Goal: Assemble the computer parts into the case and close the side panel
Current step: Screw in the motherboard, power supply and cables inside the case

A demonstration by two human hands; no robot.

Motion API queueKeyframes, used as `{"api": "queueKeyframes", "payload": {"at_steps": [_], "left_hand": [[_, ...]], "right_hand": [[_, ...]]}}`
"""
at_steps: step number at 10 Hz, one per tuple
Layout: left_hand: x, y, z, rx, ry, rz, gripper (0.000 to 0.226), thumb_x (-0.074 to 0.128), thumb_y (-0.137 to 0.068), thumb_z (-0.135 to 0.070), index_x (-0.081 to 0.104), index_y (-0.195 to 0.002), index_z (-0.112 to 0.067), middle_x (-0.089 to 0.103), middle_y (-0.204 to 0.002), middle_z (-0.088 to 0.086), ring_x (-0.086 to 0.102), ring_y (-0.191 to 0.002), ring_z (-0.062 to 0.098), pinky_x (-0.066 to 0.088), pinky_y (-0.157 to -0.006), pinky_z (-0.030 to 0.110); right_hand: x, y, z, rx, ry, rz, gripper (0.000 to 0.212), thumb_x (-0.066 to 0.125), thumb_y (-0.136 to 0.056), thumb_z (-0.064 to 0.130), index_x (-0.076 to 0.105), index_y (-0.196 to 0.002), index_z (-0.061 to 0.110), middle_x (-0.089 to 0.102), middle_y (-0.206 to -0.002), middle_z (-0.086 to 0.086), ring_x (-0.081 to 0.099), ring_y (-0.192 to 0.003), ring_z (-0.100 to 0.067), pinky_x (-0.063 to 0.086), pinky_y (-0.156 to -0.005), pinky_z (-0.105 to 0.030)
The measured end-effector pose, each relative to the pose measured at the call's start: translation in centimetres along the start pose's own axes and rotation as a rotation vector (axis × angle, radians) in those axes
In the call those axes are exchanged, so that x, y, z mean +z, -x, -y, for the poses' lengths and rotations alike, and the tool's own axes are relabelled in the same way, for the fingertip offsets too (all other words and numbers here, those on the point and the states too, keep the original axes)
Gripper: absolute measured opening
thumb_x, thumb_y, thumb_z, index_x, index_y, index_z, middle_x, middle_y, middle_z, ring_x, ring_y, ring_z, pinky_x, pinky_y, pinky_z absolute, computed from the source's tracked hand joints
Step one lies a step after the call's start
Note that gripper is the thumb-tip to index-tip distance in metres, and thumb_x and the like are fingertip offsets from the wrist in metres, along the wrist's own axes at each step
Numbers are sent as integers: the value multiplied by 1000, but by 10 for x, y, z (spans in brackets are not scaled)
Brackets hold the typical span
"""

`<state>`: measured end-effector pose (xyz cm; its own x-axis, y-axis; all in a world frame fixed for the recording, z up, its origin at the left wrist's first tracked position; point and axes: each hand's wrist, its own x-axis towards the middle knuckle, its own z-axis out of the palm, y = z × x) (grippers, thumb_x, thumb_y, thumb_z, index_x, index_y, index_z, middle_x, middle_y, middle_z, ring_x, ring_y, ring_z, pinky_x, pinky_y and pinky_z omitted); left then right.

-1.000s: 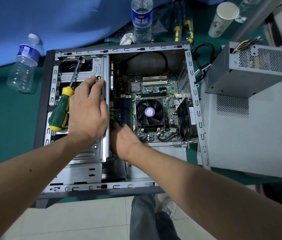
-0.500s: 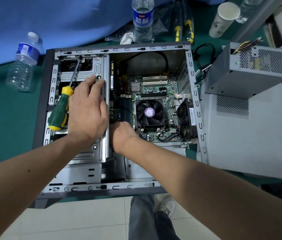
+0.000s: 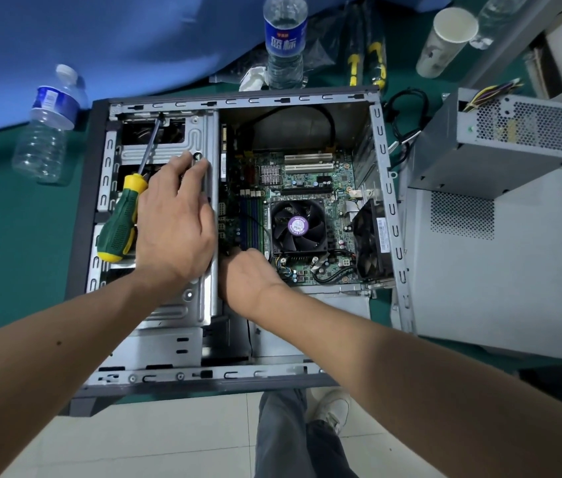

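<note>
The open computer case point(image 3: 238, 100) lies on its side on a green mat. Its motherboard point(image 3: 307, 174) with a black CPU fan point(image 3: 298, 225) is mounted inside. My left hand point(image 3: 176, 222) rests flat on the metal drive cage point(image 3: 196, 132), fingertips at the cage's right edge. A green and yellow screwdriver point(image 3: 119, 222) lies on the cage beside that hand, not gripped. My right hand point(image 3: 248, 277) reaches down between the cage and the motherboard, with its fingers hidden. The grey power supply point(image 3: 500, 139) sits outside, on the side panel point(image 3: 496, 270) at the right.
Two water bottles point(image 3: 45, 132) point(image 3: 284, 43) stand behind the case, and a paper cup point(image 3: 445, 39) is at the back right. Black cables point(image 3: 400, 112) trail beside the case's right wall. My legs and a white tiled floor show below the table edge.
My right hand has pushed slightly further up and into the case beside the drive cage. My left hand and the screwdriver have stayed put.
</note>
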<state>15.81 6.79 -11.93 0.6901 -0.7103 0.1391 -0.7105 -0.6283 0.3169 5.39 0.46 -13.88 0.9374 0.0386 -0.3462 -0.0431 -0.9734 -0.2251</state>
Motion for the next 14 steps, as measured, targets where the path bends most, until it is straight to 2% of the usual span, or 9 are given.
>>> {"api": "queueKeyframes", "payload": {"at_steps": [2,4,6,8,10,11,12,14], "left_hand": [[0,0,1,-1,-6,4,56,34,-90,-26,44,-143,-13,40,-147,11,36,-135,28,30,-108,45],[-1,0,0,0,-8,3,56,34,-90,-26,45,-143,-13,40,-147,12,37,-134,28,30,-107,44],[0,0,0,3,-1,-1,56,35,-89,-26,44,-143,-13,40,-147,12,37,-135,28,31,-108,45],[0,0,1,3,-3,4,55,36,-90,-25,44,-143,-13,40,-148,12,36,-134,28,31,-108,44],[-1,1,0,-2,2,8,55,36,-90,-24,44,-143,-13,40,-147,11,36,-134,27,30,-107,44],[-1,0,0,2,3,6,54,36,-90,-24,45,-143,-13,40,-147,11,36,-134,27,30,-107,44],[-1,0,0,0,5,10,54,35,-91,-25,44,-143,-13,40,-147,11,36,-134,27,30,-108,44],[-3,1,-1,-3,4,19,54,36,-91,-25,43,-144,-14,39,-148,11,35,-136,26,29,-109,44]], "right_hand": [[2,-7,8,26,-10,5,25,48,-94,7,64,-110,18,65,-118,-1,62,-108,-22,37,-70,-29],[3,-8,11,28,17,-4,27,45,-97,9,62,-116,17,63,-124,-2,58,-114,-22,36,-74,-29],[-3,-8,5,37,-39,-5,29,44,-95,6,63,-116,15,64,-122,-4,61,-110,-23,43,-76,-30],[0,-3,7,15,8,11,25,47,-94,6,65,-108,17,66,-115,-3,63,-104,-22,36,-67,-30],[-8,6,7,5,-30,27,28,45,-94,4,62,-114,11,63,-116,-7,59,-105,-26,41,-76,-33],[-12,28,0,-95,3,-6,26,51,-88,-2,63,-109,7,58,-110,-10,56,-100,-28,42,-77,-36],[-15,40,-4,-76,44,-11,28,55,-83,-5,62,-108,6,53,-115,-12,53,-102,-30,40,-72,-36],[-10,43,-9,-120,189,85,27,49,-91,-2,64,-108,13,55,-111,-8,53,-102,-27,42,-75,-33]]}}
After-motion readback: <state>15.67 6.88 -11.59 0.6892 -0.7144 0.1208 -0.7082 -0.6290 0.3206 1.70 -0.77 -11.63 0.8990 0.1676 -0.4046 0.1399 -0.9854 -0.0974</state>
